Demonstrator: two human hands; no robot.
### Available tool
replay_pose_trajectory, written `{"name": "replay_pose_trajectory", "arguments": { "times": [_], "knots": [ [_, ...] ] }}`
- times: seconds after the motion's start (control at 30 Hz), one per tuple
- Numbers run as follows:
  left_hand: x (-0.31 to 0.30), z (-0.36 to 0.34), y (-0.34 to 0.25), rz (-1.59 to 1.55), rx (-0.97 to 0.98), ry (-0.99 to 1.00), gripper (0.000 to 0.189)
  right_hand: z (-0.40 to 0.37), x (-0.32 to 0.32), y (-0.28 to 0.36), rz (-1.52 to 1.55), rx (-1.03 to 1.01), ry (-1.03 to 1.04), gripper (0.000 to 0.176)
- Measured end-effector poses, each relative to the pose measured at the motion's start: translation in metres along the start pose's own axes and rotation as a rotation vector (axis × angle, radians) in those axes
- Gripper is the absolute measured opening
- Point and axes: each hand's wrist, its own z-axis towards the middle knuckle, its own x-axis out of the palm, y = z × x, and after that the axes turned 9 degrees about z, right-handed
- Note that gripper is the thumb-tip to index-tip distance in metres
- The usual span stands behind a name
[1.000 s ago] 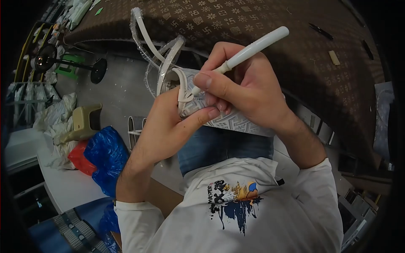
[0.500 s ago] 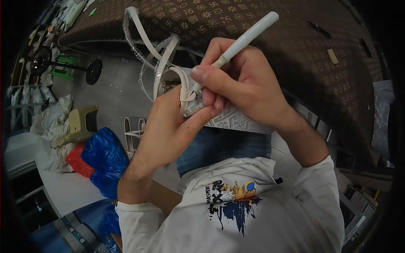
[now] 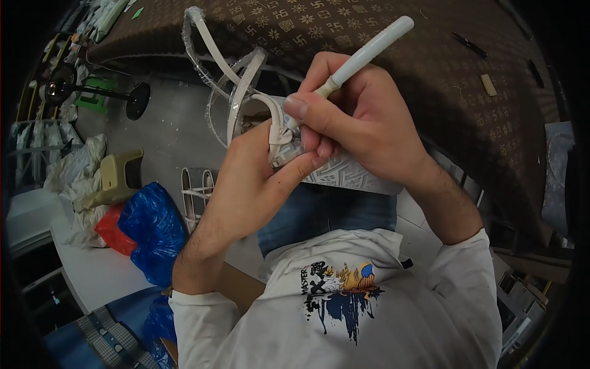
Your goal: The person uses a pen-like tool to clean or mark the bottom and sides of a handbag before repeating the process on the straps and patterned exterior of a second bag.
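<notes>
My right hand (image 3: 362,117) is closed in a writing grip round a pale marker pen (image 3: 373,51), its tip slanting down beside a white strap tab. My left hand (image 3: 252,181) is closed on the edge of a grey-and-white patterned handbag (image 3: 359,175), with the thumb flat on its surface below the pen tip. White handles (image 3: 246,89), partly wrapped in clear plastic film, loop up from the bag beyond my left hand. The bag rests over my lap. My fingers hide part of the tab, and the exact contact of the tip is hard to see.
A table with brown patterned cloth (image 3: 418,80) lies ahead, bearing a black pen (image 3: 470,45) and a small beige block (image 3: 488,85). At left are a beige stool (image 3: 117,175), a blue plastic bag (image 3: 150,227), a red bag (image 3: 115,230) and a fan (image 3: 138,100).
The handbag, its handles and both hands appear shifted slightly to the right. The pen is still in the right hand and its tip stays by the strap tab.
</notes>
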Motion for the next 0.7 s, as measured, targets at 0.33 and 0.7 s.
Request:
{"name": "replay_pose_trajectory", "arguments": {
  "times": [0.33,0.7],
  "knots": [
    [0.004,-0.005,0.004,0.214,0.058,-0.103,0.023,-0.006,0.009,-0.015,-0.201,-0.141,-0.082,0.017],
    [0.003,-0.011,0.011,0.12,0.087,-0.145,0.019,-0.005,0.013,-0.01,-0.452,-0.369,0.022,0.013]
  ]
}}
